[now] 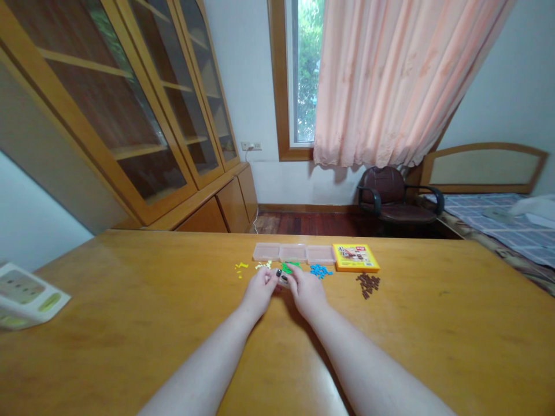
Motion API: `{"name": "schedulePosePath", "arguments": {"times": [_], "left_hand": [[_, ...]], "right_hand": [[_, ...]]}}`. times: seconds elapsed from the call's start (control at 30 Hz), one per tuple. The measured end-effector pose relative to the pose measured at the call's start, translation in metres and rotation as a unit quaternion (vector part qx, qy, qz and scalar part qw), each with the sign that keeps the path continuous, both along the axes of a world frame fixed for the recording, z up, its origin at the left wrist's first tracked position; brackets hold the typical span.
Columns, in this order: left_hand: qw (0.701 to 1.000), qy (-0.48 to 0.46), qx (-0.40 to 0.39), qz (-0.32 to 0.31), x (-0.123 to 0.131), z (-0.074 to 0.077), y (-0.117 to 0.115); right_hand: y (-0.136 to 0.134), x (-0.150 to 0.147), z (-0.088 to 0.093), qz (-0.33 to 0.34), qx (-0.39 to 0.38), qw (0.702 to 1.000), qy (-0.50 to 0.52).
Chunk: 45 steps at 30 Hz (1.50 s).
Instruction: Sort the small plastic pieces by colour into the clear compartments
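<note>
Both hands meet over the middle of the wooden table (173, 323). My left hand (259, 289) has its thumb and fingers pinched together, and my right hand (307, 290) is closed in the same way beside it. A small pale item with dark spots (282, 278) shows between the fingertips; its kind is too small to tell. Just beyond the fingers lie small green pieces (290, 267), partly covered by my right hand. Cream pieces (263, 265) are next to my left hand, with yellow pieces (241, 266) farther left. Blue pieces (321, 271) lie right of my right hand.
Three joined clear plastic trays (292, 252) lie behind the pieces. A yellow box (356, 257) with a printed picture stands to their right, brown pieces (368, 285) in front of it. A white and green object (30, 296) sits at the left edge. A chair (385, 196) is beyond the table.
</note>
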<state>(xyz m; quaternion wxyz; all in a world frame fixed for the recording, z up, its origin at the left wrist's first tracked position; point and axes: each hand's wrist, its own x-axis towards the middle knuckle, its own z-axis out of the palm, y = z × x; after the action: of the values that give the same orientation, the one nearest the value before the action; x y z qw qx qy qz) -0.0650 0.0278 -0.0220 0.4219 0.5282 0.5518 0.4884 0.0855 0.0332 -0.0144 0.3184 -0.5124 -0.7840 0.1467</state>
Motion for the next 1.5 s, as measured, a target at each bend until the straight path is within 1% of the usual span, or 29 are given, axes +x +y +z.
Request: {"name": "schedulePosePath", "arguments": {"times": [0.1,0.3,0.43,0.5,0.6,0.7,0.77,0.83,0.87,0.93,1.0,1.07,1.13,1.2,1.3,1.33,1.4,1.47,1.5], "left_hand": [[1.000,0.011,-0.014,0.003,-0.001,-0.001,0.001],[0.998,0.038,-0.050,0.014,0.000,0.004,-0.002],[0.997,0.061,-0.052,0.007,0.002,0.005,-0.004],[0.997,0.063,-0.041,-0.003,0.003,0.006,-0.005],[0.998,0.064,-0.006,-0.018,0.003,0.008,-0.005],[0.998,0.049,0.046,0.000,0.001,0.008,-0.005],[0.997,0.038,0.059,0.014,-0.002,0.007,-0.004],[0.998,0.028,0.054,0.013,-0.004,0.006,-0.002],[0.998,0.023,0.052,0.011,-0.005,0.005,-0.002],[0.998,0.025,0.057,0.012,-0.006,0.004,-0.001],[0.997,0.051,0.056,0.010,-0.006,0.004,-0.001],[0.995,0.083,0.046,0.001,-0.005,0.004,-0.002],[0.993,0.108,0.050,-0.003,-0.005,0.004,-0.001],[0.988,0.136,0.072,-0.004,-0.010,0.006,0.000],[0.974,0.203,0.102,0.007,-0.031,0.013,0.006],[0.967,0.231,0.107,0.027,-0.041,0.016,0.008],[0.942,0.300,0.108,0.102,-0.063,0.020,0.012],[0.909,0.371,0.073,0.172,-0.082,0.021,0.015],[0.891,0.408,0.058,0.190,-0.089,0.019,0.017]], "right_hand": [[0.001,-0.001,-0.002,-0.012,0.004,1.000,-0.018],[0.000,-0.004,-0.005,-0.033,0.018,0.999,-0.025],[0.002,-0.002,-0.003,-0.047,-0.010,0.999,-0.018],[0.005,0.000,-0.003,-0.050,-0.037,0.998,0.007],[0.008,0.002,-0.004,-0.064,-0.065,0.993,0.075],[0.009,0.003,-0.005,-0.071,-0.069,0.985,0.139],[0.010,0.004,-0.005,-0.072,-0.063,0.978,0.187],[0.012,0.004,-0.006,-0.080,-0.063,0.962,0.252],[0.013,0.004,-0.007,-0.087,-0.068,0.949,0.294],[0.018,0.004,-0.009,-0.101,-0.091,0.914,0.383],[0.023,0.003,-0.011,-0.112,-0.127,0.873,0.458],[0.027,0.001,-0.014,-0.107,-0.159,0.845,0.499],[0.030,0.001,-0.016,-0.092,-0.172,0.835,0.514],[0.031,0.000,-0.018,-0.089,-0.166,0.839,0.511],[0.030,0.001,-0.021,-0.105,-0.146,0.866,0.467],[0.029,0.000,-0.023,-0.106,-0.144,0.877,0.446],[0.027,0.000,-0.024,-0.103,-0.148,0.895,0.408],[0.026,-0.001,-0.025,-0.097,-0.153,0.904,0.386],[0.025,-0.002,-0.024,-0.093,-0.155,0.907,0.382]]}}
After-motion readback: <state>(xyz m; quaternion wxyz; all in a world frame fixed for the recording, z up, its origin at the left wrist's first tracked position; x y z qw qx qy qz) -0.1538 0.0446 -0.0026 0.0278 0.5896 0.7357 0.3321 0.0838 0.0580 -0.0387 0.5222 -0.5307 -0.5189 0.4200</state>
